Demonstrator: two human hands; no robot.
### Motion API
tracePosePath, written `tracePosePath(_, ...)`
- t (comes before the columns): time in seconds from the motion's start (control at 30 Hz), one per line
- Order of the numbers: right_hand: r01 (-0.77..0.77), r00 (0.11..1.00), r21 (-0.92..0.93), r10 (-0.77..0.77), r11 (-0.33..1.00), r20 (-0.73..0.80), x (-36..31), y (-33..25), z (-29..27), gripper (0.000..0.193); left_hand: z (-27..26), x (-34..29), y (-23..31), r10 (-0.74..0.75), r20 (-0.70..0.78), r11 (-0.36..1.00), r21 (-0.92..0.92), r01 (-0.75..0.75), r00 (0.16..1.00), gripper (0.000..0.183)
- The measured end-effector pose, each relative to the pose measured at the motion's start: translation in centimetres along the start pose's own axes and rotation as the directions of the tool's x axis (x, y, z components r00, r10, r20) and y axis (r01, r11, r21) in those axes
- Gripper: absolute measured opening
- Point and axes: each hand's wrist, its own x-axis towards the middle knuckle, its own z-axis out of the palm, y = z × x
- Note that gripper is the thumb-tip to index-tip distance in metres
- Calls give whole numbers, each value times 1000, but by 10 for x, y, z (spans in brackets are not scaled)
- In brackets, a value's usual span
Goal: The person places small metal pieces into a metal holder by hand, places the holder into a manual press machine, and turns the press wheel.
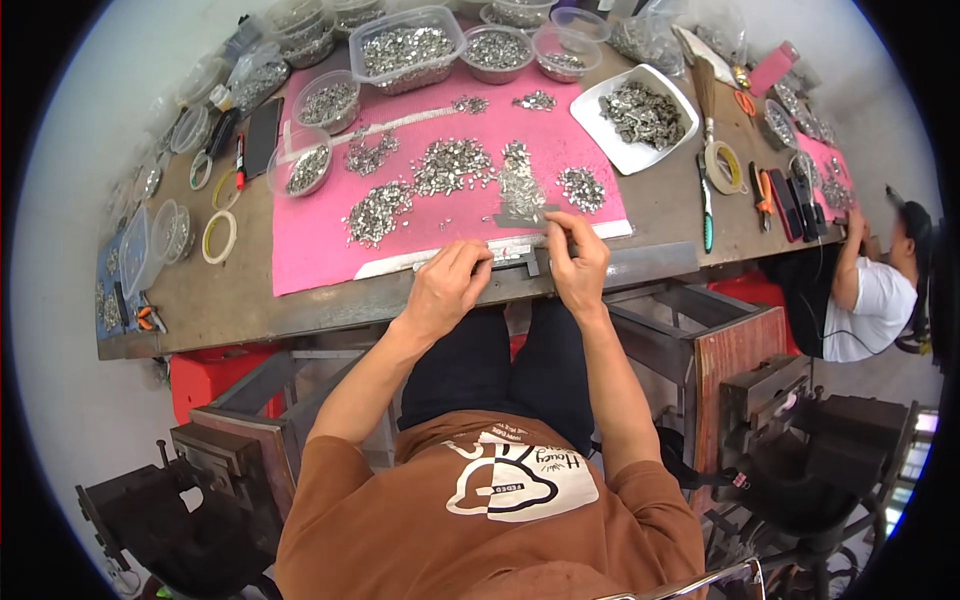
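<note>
My left hand [448, 288] is closed at the table's front edge, fingertips pinched together beside a slim dark metal piece [530, 264] with a short downward arm. What is between those fingertips is too small to make out. My right hand [579, 262] is a little further right, its thumb and forefinger drawn together at the right end of a flat grey strip [518, 218]. The strip lies at the foot of a pile of small silvery metal bits [518, 180]. Other loose piles, such as the wide middle one [452, 165], lie on the pink mat [310, 240].
Clear tubs of metal bits [408, 52] stand along the back, with a white dish [605, 145] at the right. Tape rolls [219, 237] lie left; a green-handled brush [708, 230] and pliers [762, 195] lie right. Another person [872, 300] sits at the far right.
</note>
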Motion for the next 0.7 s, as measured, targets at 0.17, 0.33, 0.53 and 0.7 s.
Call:
tracePosePath(0.17,-60,997,65,62,996,-39,-2,10,-3,13,0,3,-1,28,5,997,-73,-28,1000,17)
tracePosePath(0.33,21,1000,-49,-21,999,4,2,0,-4,12,-2,6,-1,37,-7,994,-99,-38,999,15)
tracePosePath(0.53,218,972,-110,-206,970,112,5,-16,-4,15,-8,1,-2,-15,-13,993,-120,13,1000,18)
tracePosePath(0.7,349,891,-129,-287,928,351,2,-33,3,16,-9,-13,-11,4,-86,998,-66,-9,996,22)
